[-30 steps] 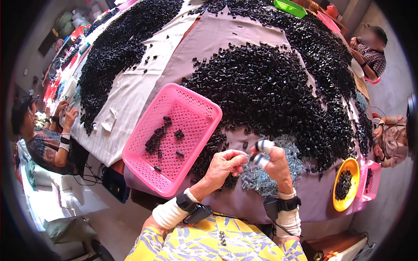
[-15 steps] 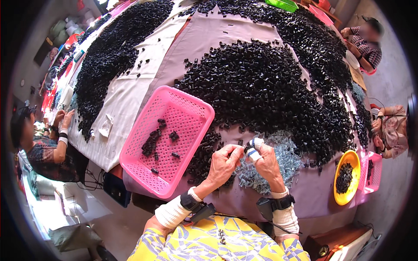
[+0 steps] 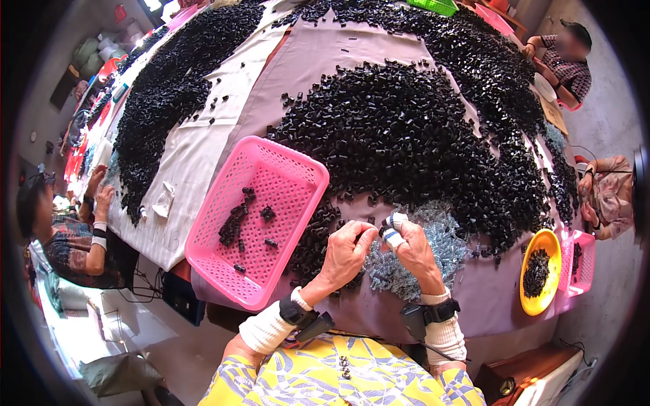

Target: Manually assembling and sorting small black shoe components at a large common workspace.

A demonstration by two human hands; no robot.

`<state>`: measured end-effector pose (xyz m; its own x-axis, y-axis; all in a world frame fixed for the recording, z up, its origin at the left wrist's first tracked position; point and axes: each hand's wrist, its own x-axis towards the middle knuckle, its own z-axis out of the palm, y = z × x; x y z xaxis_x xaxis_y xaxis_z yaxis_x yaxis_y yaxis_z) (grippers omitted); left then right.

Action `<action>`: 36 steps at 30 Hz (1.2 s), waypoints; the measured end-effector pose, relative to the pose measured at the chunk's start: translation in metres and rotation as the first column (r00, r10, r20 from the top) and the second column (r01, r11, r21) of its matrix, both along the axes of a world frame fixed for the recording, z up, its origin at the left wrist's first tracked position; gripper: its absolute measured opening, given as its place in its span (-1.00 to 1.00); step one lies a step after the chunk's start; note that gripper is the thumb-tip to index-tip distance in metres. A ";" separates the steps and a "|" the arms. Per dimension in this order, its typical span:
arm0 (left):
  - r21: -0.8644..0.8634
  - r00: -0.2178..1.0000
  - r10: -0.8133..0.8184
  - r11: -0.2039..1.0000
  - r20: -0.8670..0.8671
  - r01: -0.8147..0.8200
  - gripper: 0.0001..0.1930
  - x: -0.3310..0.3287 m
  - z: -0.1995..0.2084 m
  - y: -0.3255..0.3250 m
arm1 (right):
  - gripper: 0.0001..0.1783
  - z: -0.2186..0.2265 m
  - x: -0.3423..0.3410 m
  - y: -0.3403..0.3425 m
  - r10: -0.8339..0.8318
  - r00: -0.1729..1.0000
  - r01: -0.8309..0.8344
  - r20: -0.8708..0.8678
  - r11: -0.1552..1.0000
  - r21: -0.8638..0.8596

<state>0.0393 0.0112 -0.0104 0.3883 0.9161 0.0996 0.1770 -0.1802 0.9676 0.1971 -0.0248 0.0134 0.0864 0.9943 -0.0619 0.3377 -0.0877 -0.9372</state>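
My left hand (image 3: 347,254) is closed in a pinch above the table, thumb against the curled forefinger. Whatever is between those fingers is too small to make out. Close beside it, my right hand (image 3: 414,252) is also closed, with white and blue wraps on its fingers. A small black piece (image 3: 383,227) shows dark at its fingertips. Under the right hand lies a heap of thin, clear bluish bits (image 3: 440,237). Beyond both hands spreads a large pile of small black plastic pieces (image 3: 393,135). To the left, a pink perforated basket (image 3: 288,203) holds several black pieces.
A yellow bowl (image 3: 554,260) with black pieces stands at the right, next to a smaller pink basket (image 3: 579,271). Another black heap (image 3: 162,81) covers the left cloth. People sit at the left (image 3: 74,237) and right (image 3: 569,64). A green basket (image 3: 437,7) is at the far edge.
My left hand has shifted slightly, its fingertips a little further from the right hand's. The right hand stays almost in place. The person at the left has moved their hands slightly.
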 end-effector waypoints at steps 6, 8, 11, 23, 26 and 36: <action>-0.319 0.996 -0.007 0.947 0.084 0.034 -0.78 0.003 0.002 0.003 | -0.89 -0.006 0.006 -0.004 -0.041 0.989 0.030 -0.140 0.996 -0.078; -0.415 0.990 0.006 0.908 0.144 0.055 -0.77 0.002 -0.002 0.004 | -0.88 -0.004 0.008 -0.004 -0.013 0.994 0.008 -0.105 0.999 -0.052; -0.470 0.992 -0.015 0.880 0.123 0.071 -0.77 0.003 -0.004 0.005 | -0.87 -0.007 0.014 -0.008 -0.029 0.996 0.025 -0.085 0.999 -0.043; -0.396 0.954 -0.130 0.888 0.271 0.234 -0.63 -0.006 0.013 0.003 | -0.88 0.015 0.002 -0.008 0.004 0.994 -0.022 0.108 0.986 0.165; -0.259 0.977 -0.147 0.948 0.156 0.184 -0.66 -0.006 0.016 0.002 | -0.86 0.008 0.001 -0.007 0.014 0.988 -0.046 0.153 0.978 0.205; -0.113 0.998 -0.061 0.992 0.028 0.064 -0.84 -0.011 0.017 0.002 | -0.83 0.010 -0.002 -0.005 0.039 0.982 -0.073 0.184 0.981 0.181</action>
<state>0.0279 0.0135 0.0064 0.4437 0.8962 0.0057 0.1453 -0.0783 0.9863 0.1949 -0.0294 0.0237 0.0228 0.9905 0.1356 0.5004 0.1061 -0.8593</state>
